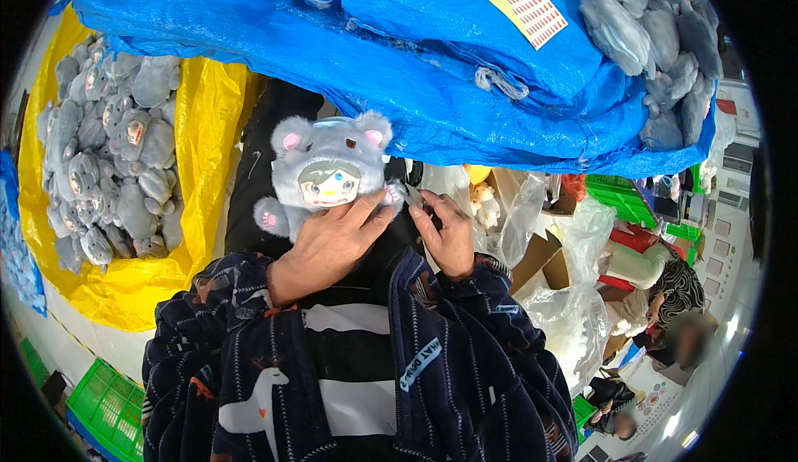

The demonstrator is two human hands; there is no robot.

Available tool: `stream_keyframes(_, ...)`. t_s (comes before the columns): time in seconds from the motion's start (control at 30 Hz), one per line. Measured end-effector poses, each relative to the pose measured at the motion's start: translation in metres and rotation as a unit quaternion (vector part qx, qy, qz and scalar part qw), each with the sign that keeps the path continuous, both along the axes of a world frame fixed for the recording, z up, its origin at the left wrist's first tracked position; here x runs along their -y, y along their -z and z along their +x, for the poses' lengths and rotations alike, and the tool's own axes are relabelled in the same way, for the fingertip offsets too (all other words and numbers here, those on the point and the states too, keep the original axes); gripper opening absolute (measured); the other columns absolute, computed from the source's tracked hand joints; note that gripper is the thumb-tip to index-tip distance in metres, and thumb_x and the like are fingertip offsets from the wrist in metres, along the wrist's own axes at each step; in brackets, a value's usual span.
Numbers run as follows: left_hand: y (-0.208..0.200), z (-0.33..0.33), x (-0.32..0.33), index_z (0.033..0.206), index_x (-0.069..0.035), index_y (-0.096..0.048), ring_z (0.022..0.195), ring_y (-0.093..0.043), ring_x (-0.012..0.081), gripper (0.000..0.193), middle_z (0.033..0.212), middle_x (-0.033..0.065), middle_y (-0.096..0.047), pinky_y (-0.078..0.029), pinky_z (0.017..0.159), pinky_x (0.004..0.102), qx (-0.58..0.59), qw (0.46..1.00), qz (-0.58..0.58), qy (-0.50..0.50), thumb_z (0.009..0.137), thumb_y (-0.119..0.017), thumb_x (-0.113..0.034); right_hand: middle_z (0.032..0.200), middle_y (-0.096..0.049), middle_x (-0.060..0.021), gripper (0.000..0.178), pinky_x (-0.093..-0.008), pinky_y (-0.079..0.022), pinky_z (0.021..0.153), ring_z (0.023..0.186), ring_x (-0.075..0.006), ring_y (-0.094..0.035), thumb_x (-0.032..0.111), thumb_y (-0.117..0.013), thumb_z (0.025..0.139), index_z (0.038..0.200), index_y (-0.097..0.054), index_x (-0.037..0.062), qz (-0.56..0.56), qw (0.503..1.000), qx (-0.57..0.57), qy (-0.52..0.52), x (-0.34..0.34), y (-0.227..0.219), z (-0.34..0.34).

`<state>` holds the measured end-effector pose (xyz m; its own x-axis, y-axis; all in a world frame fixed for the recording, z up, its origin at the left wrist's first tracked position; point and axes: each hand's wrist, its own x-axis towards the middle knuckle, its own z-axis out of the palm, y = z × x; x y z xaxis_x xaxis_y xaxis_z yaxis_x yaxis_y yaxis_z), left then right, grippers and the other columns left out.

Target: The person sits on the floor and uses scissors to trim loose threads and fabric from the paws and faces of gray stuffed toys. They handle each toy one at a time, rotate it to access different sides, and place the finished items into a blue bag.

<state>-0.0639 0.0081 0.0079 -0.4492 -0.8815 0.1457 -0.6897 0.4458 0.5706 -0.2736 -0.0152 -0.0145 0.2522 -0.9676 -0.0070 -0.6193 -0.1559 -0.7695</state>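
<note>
Holding a grey plush toy.
Clamped on its paw with the left hand; pinching a thin, indistinct item just beside, with the right hand.

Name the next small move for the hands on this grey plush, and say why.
Probably steady the grey plush with the left hand and ease the right hand in to its nearest paw: the left hand lies against the plush beside that paw, and the right hand is close by, apparently pinching something thin, too small to identify.
</note>
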Motion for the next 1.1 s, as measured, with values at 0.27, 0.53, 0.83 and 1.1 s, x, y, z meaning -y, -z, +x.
stream_keyframes(0.27, 0.001, 0.000, 0.000, 0.112, -0.008, -0.059, 0.095, -0.058, 0.0246, 0.038, 0.122, 0.0081, -0.051, -0.051, 0.072, 0.0318, -0.001, 1.000, -0.014, 0.003, 0.075, -0.060, -0.007, 0.085, -0.061, -0.0154, 0.031, -0.0372, -0.048, 0.058, 0.069, -0.0321, -0.061, 0.021, -0.069, 0.079, 0.103, -0.062, 0.0012, -0.043, 0.997, -0.032, -0.047, 0.015, -0.005, 0.002)
stream_keyframes(0.53, 0.002, 0.001, 0.000, 0.109, -0.009, -0.061, 0.094, -0.058, 0.0240, 0.035, 0.122, 0.0072, -0.053, -0.051, 0.071, 0.0312, -0.008, 1.000, -0.014, 0.006, 0.075, -0.062, -0.008, 0.082, -0.060, -0.0099, 0.031, -0.0363, -0.049, 0.054, 0.064, -0.0292, -0.061, 0.025, -0.069, 0.078, 0.102, -0.064, 0.0063, -0.104, 0.983, -0.074, -0.129, 0.033, -0.005, -0.005)
stream_keyframes(0.83, -0.002, 0.002, 0.001, 0.109, -0.009, -0.062, 0.094, -0.058, 0.0235, 0.034, 0.121, 0.0065, -0.054, -0.050, 0.074, 0.0310, -0.003, 1.000, -0.012, 0.016, 0.075, -0.063, -0.008, 0.079, -0.059, -0.0069, 0.031, -0.0349, -0.049, 0.053, 0.062, -0.0271, -0.060, 0.025, -0.071, 0.076, 0.099, -0.065, 0.0060, -0.131, 0.970, -0.118, -0.170, 0.042, -0.020, 0.000)
stream_keyframes(1.1, 0.000, 0.001, 0.000, 0.107, -0.010, -0.063, 0.093, -0.058, 0.0231, 0.033, 0.120, 0.0057, -0.056, -0.050, 0.074, 0.0308, -0.010, 1.000, -0.015, 0.011, 0.074, -0.064, -0.008, 0.076, -0.061, -0.0060, 0.027, -0.0281, -0.046, 0.054, 0.061, -0.0176, -0.059, 0.024, -0.067, 0.083, 0.101, -0.064, 0.0032, 0.064, 0.992, 0.102, -0.028, 0.024, 0.006, 0.008)
